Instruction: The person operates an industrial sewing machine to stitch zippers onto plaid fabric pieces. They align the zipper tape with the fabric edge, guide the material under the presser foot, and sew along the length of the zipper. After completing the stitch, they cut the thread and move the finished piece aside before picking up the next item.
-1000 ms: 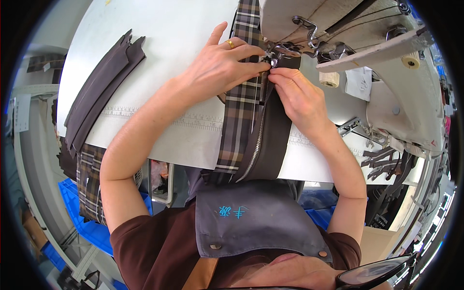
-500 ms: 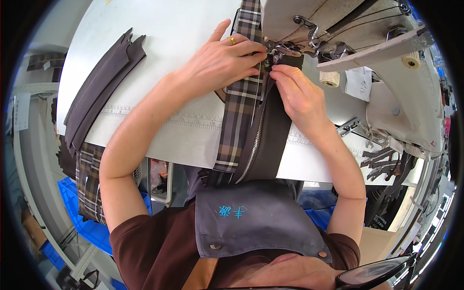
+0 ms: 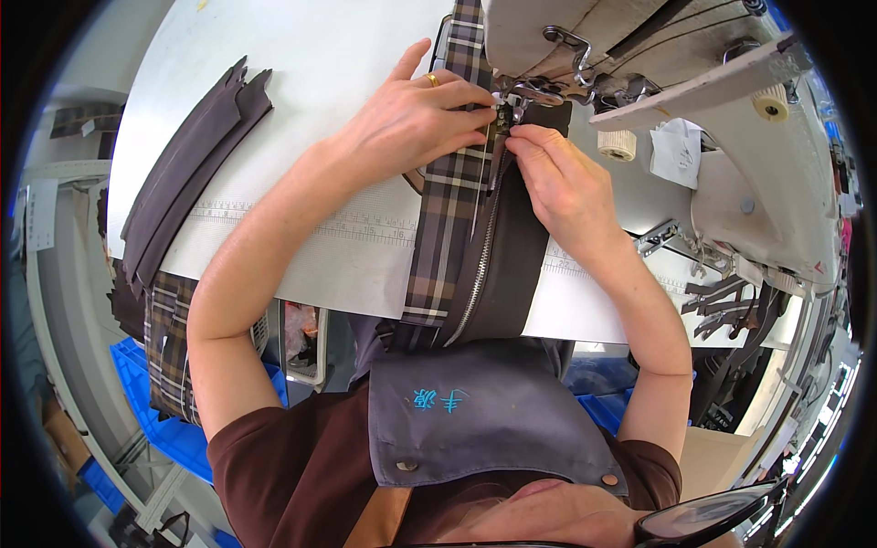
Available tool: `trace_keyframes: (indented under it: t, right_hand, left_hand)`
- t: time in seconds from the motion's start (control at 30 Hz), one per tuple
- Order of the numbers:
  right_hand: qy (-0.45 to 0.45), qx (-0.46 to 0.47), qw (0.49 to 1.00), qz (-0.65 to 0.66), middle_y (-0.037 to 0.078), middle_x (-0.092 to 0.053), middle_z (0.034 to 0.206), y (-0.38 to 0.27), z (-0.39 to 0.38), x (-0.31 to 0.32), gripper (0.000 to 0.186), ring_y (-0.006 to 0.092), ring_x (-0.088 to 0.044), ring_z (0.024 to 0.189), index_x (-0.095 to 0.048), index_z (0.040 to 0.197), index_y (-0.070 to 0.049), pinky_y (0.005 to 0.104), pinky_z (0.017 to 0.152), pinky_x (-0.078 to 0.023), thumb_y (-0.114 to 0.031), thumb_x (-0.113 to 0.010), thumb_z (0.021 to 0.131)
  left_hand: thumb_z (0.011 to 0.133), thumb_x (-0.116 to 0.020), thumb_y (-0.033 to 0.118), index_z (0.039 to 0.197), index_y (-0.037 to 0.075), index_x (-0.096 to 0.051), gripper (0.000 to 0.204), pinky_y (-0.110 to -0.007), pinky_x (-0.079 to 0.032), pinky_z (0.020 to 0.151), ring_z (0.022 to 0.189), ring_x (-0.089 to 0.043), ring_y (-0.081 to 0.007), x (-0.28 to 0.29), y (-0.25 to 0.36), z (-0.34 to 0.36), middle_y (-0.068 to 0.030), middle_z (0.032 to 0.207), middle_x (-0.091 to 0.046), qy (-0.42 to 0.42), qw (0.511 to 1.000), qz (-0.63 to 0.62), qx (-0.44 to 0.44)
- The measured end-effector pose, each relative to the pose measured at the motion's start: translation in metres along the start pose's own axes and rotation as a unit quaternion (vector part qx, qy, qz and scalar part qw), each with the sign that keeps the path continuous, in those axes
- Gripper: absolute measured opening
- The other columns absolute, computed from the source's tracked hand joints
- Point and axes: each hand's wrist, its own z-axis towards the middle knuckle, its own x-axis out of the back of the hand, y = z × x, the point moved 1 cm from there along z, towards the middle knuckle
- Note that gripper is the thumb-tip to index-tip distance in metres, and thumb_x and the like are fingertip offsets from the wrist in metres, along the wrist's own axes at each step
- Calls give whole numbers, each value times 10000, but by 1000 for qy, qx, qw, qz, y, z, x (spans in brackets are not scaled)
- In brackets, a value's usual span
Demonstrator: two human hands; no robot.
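A plaid fabric strip (image 3: 431, 260) in brown, black and white lies lengthwise under the sewing machine's presser foot (image 3: 517, 110). Alongside it runs a metal-toothed zipper (image 3: 476, 290) on dark tape, joined by a dark brown fabric panel (image 3: 510, 269). My left hand (image 3: 416, 119) rests on the plaid strip, left of the foot, fingers stretched out and thumb apart. My right hand (image 3: 565, 178) pinches the upper part of the zipper tape just in front of the foot, thumb and forefinger together. The needle's tip is too small to make out.
Dark fabric strips (image 3: 196, 164) are stacked on the white table (image 3: 347, 260) at left. Plaid fabric (image 3: 171, 342) hangs over a blue crate (image 3: 137, 393) below. The machine head (image 3: 767, 173) fills the upper right. Loose zippers (image 3: 722, 306) lie at the right edge.
The view has shifted slightly, the machine head now showing a little further left. Both hands keep nearly the same places by the presser foot, with the same hold.
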Motion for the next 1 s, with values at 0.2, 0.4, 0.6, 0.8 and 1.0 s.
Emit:
trace_keyframes:
  t: [0.2,0.4,0.6,0.8,1.0]
  right_hand:
    - [1,10,1000,-11,85,-601,995,-1,-3,3,182,218,-619,745,-624,913,13,320,614,-527,-41,-640,739]
    - [-4,10,1000,-3,88,-600,999,-2,-2,4,193,221,-618,762,-624,916,17,320,626,-529,-39,-638,732]
    - [-2,8,1000,-9,78,-601,1007,-2,-4,2,213,211,-613,765,-625,926,11,313,627,-526,-43,-635,720]
    - [-7,2,1000,-3,72,-599,1026,-2,-5,1,193,213,-616,787,-625,932,-7,312,632,-523,-43,-633,742]
    - [47,-182,965,182,84,-608,1112,1,-16,5,264,236,-619,855,-629,982,-40,297,727,-515,-14,-695,728]
  left_hand:
    - [772,-681,213,963,136,-682,206,-510,-278,1065,944,-599,-171,-2,4,1,30,1043,-624,-10,1000,-13,1]
    - [775,-684,213,1030,115,-671,274,-476,-310,1050,938,-587,-176,-3,6,-1,7,1031,-615,-9,1000,13,3]
    - [780,-688,227,1016,89,-653,275,-482,-325,1033,939,-592,-176,-1,10,-3,13,1035,-615,-3,1000,-8,18]
    - [792,-680,213,994,81,-648,244,-484,-323,1022,935,-595,-177,0,11,-1,15,1027,-624,-6,999,-29,29]
    - [797,-671,212,989,81,-648,234,-488,-312,1025,943,-589,-187,1,13,-4,4,1056,-621,6,999,-21,40]
